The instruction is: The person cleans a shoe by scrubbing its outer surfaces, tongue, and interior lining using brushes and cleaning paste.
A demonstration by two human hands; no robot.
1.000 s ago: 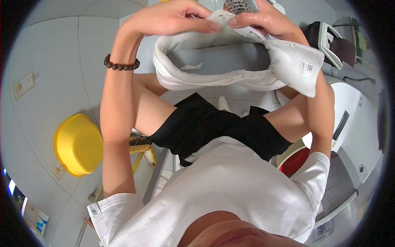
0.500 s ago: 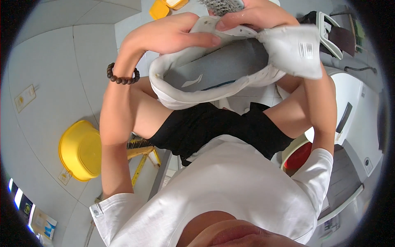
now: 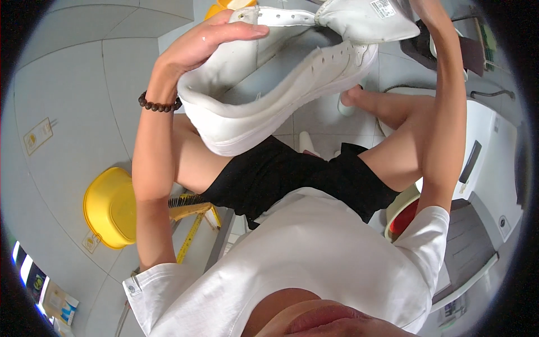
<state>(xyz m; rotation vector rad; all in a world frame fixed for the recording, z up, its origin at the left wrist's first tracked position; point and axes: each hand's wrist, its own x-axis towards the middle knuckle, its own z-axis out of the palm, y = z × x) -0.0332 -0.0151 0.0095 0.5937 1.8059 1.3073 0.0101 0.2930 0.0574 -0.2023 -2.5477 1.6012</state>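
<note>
A white lace-less sneaker [image 3: 241, 126] hangs in front of me above my lap, its opening turned up toward me and its tongue [image 3: 365, 19] folded out to the far right. My left hand [image 3: 216, 39] is closed on its far side near the eyelets, thumb lying over the edge. Grey lining shows inside the shoe. My right hand [image 3: 428, 12] is at the upper edge, just beyond the tongue and apart from it. Its fingers are cut off by the frame, so what they hold, if anything, is hidden.
A yellow basin [image 3: 109, 208] leans at the left wall, with a dark-bristled brush [image 3: 188, 200] beside my left arm. A pale bucket with red inside [image 3: 400, 216] stands by my right thigh. A yellow container [image 3: 219, 8] lies beyond the shoe. White fixtures [image 3: 483, 135] line the right.
My right hand has left the shoe and moved right and away; the grey-bristled brush by it is out of sight. The shoe has tilted, showing its side and sole edge.
</note>
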